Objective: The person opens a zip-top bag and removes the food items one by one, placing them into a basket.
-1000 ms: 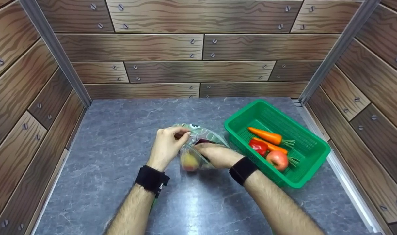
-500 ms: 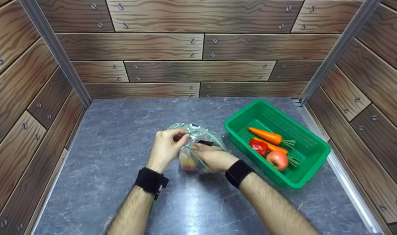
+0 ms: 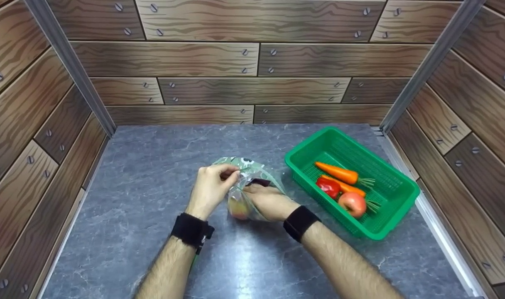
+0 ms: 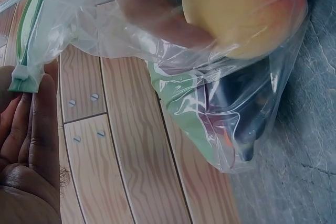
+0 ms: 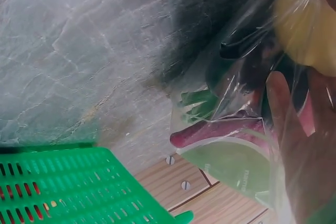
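Clock positions were taken in the head view, with the clear bag (image 3: 258,171) as centre. The bag lay mid-surface (image 3: 153,162). The left hand (image 3: 210,182) stood at 9 o'clock, wrist raised from the forearm at 7, thumb and forefinger pinching the bag's rim at the zip end. The right hand (image 3: 271,204) entered from 4 o'clock, back upward, inside the bag; its visible fingers (image 5: 279,90) were nearly straight and slightly apart near a yellow-red fruit (image 3: 238,208) at 7 o'clock. The green basket (image 3: 339,151), carrying carrots (image 3: 337,172), a pepper (image 3: 328,187) and an apple (image 3: 352,204), stood at 3 o'clock.
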`<action>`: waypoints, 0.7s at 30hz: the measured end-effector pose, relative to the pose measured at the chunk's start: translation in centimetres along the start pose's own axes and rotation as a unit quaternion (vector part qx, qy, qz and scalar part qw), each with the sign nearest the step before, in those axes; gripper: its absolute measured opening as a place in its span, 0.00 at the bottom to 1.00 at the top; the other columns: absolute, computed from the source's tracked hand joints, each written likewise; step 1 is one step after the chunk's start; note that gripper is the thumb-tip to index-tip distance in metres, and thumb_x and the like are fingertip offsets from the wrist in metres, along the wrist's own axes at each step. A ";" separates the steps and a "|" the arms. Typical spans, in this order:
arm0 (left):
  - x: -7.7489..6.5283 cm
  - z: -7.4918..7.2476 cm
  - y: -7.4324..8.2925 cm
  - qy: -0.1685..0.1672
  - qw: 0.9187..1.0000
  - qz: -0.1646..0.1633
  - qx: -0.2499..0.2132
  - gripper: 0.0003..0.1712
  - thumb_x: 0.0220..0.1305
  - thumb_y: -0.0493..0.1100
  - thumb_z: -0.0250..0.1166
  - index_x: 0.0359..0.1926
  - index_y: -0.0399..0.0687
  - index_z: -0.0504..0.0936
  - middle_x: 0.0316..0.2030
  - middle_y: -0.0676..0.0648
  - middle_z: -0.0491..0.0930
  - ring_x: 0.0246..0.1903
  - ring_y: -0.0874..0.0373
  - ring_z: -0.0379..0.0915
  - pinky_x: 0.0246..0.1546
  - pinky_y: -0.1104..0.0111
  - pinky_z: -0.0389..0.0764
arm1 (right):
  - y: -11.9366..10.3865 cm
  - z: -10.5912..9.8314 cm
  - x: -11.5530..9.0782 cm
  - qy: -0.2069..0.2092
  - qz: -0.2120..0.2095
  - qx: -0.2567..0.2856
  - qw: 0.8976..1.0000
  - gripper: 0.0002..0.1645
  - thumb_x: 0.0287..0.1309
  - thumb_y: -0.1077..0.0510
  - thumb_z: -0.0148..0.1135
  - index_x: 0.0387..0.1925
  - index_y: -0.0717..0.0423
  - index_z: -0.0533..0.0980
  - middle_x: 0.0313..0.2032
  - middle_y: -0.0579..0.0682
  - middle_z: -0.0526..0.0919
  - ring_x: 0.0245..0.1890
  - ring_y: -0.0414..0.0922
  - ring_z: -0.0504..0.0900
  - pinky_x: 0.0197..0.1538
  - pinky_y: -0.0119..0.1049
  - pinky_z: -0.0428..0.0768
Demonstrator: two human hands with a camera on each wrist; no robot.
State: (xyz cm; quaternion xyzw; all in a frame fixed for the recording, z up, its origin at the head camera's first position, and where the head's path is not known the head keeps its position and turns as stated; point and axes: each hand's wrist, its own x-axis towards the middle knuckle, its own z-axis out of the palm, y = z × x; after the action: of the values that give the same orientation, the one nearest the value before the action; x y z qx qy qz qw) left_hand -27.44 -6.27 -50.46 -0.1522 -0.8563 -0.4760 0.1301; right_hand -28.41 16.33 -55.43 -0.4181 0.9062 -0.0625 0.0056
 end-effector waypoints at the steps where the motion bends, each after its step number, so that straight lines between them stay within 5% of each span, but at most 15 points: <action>1: 0.0 0.0 0.0 -0.001 1.000 -0.001 -0.001 0.06 0.79 0.39 0.78 0.51 0.45 0.99 0.41 0.47 0.99 0.39 0.56 0.96 0.46 0.61 0.98 | 0.0 0.0 0.0 -0.001 0.002 -0.003 1.000 0.34 0.79 0.48 0.73 0.78 0.56 0.81 0.73 0.59 0.90 0.74 0.59 0.89 0.79 0.53 0.88; 9: -0.1 0.0 -0.3 -0.003 1.000 0.004 0.000 0.06 0.80 0.40 0.78 0.51 0.45 0.99 0.41 0.48 0.99 0.39 0.57 0.96 0.45 0.63 0.98 | -0.2 0.3 -0.1 -0.018 0.014 -0.002 1.000 0.35 0.82 0.46 0.71 0.82 0.54 0.79 0.75 0.59 0.88 0.77 0.56 0.86 0.84 0.53 0.84; 16: -0.2 0.0 -0.4 0.002 1.000 0.008 0.002 0.06 0.79 0.39 0.78 0.50 0.44 0.99 0.39 0.48 0.98 0.38 0.57 0.95 0.44 0.61 0.98 | 0.1 0.5 -0.3 0.020 -0.001 0.007 1.000 0.32 0.81 0.49 0.74 0.78 0.55 0.81 0.72 0.59 0.90 0.70 0.59 0.91 0.72 0.55 0.93; 21: -0.2 0.1 -0.5 0.002 1.000 0.009 0.000 0.06 0.79 0.38 0.78 0.51 0.44 0.99 0.40 0.47 0.98 0.38 0.56 0.95 0.45 0.61 0.98 | 0.3 0.3 -0.4 0.020 -0.014 0.004 1.000 0.36 0.78 0.51 0.76 0.79 0.58 0.78 0.71 0.61 0.90 0.69 0.59 0.92 0.72 0.53 0.92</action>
State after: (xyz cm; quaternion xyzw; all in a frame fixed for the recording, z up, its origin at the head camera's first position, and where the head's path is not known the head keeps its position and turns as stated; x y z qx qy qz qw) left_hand -27.45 -6.46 -50.93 -0.1584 -0.8549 -0.4749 0.1364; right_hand -28.31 16.79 -55.75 -0.4295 0.8999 -0.0746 -0.0114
